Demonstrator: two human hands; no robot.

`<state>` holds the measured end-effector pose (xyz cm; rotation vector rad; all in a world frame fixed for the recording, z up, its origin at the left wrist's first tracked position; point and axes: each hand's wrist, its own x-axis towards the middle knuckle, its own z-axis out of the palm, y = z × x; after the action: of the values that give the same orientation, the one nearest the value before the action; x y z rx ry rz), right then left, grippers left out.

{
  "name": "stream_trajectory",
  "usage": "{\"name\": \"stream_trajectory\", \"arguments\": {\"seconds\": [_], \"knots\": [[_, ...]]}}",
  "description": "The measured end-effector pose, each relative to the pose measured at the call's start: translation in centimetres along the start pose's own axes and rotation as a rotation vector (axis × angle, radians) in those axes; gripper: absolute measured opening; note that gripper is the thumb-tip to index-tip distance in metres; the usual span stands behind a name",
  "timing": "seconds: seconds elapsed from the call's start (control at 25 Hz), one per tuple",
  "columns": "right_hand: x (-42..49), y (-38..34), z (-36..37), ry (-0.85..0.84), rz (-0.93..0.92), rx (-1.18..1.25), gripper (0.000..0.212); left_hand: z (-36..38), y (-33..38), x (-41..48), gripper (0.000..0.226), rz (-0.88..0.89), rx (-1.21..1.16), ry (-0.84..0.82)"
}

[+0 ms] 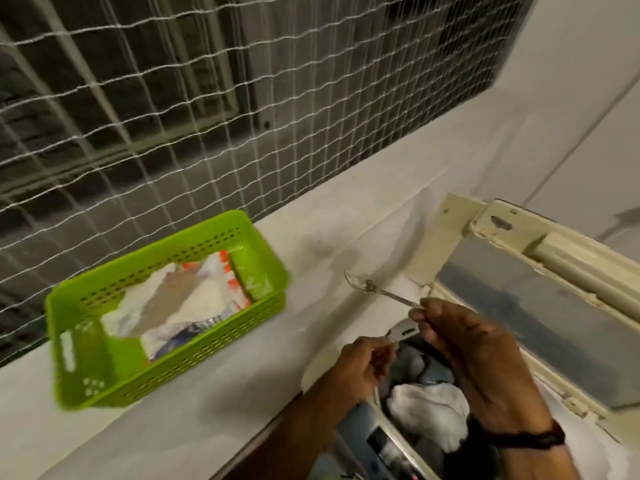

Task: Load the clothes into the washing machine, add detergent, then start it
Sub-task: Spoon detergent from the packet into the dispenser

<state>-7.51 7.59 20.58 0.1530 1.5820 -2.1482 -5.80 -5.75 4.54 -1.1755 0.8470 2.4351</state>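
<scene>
Our right grip (481, 351) pinches a clear scoop (381, 292); left grip (362, 363) clasps a blurred white thing (403, 332); arms half-hide clothes (429, 405); basket (207, 355) leftward.

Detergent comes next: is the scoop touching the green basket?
Apart. The head view shows the scoop, pinched by the right hand, with bare ledge plainly between its bowl and the basket.

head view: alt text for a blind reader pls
Over clothes in an open washing machine, the right hand pinches a clear scoop and the left hand a small white item. A green basket of packets sits on the ledge beside it.
</scene>
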Motion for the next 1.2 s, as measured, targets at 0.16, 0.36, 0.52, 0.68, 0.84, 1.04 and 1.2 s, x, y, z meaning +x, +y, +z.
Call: {"name": "stream_trajectory", "arguments": {"seconds": [0.16, 0.36, 0.52, 0.68, 0.84, 1.04, 1.2], "knots": [[0.2, -0.6, 7.9, -0.275, -0.089, -0.228, 0.016, -3.8, 0.9, -4.2, 0.039, 0.067, -0.104, 0.014], [1.9, 1.1, 17.3, -0.468, -0.165, -0.451, 0.012, -7.9, 1.0, -8.3, 0.011, 0.126, -0.262, 0.052], [3.8, 2.9, 21.7, -0.528, -0.207, -0.717, 0.012, -10.1, 1.3, -9.7, 0.015, 0.169, -0.261, 0.074], [4.6, 3.9, 23.6, -0.505, -0.355, -1.02, 0.016, -11.8, 1.7, -10.0, 0.029, 0.204, -0.247, 0.098], [4.8, 4.5, 24.4, -0.424, -0.398, -1.102, 0.013, -12.7, 1.8, -10.3, 0.028, 0.197, -0.258, 0.097], [5.1, 4.3, 24.4, -0.498, -0.27, -1.174, 0.011, -12.6, 1.5, -10.9, 0.012, 0.152, -0.259, 0.093], [4.8, 4.2, 24.4, -0.509, -0.079, -1.042, 0.017, -12.4, 1.4, -11.0, 0.008, 0.146, -0.272, 0.091]]}}
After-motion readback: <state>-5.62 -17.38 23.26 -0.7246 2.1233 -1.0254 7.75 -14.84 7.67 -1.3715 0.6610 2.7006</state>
